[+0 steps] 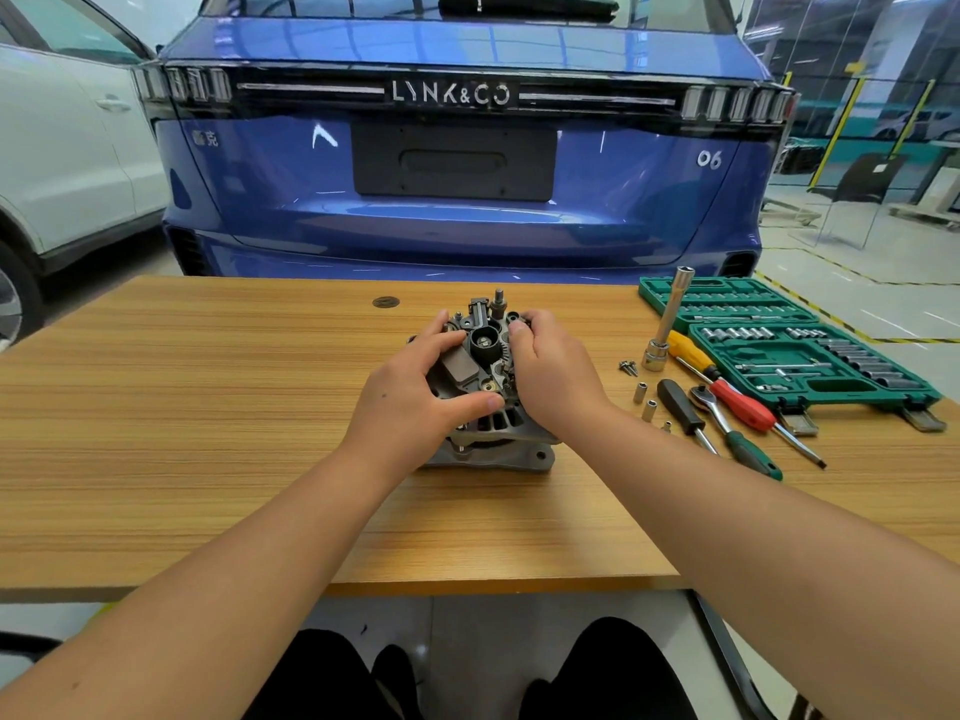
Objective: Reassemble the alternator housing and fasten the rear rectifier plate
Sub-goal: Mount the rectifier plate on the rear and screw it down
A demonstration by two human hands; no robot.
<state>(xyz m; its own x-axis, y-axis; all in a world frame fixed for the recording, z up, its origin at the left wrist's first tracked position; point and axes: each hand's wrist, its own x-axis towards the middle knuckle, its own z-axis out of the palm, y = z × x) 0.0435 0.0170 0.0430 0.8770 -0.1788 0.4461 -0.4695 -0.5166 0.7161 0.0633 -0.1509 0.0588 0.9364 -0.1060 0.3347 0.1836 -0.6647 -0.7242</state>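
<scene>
Head view: left hand [415, 387] fingers curl over the alternator [485, 387] top, thumb on its near edge; right hand [553, 374] grips the opposite side. Alternator sits between both hands on the table [208, 407]. Right of the fingers: loose sockets [644, 400], ratchet [711, 407], socket case [810, 345].

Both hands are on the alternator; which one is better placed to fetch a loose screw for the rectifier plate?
Probably the right hand. The small loose screws and hand tools lie on the wooden table to its right, while the left hand can steady the grey metal alternator.
</scene>
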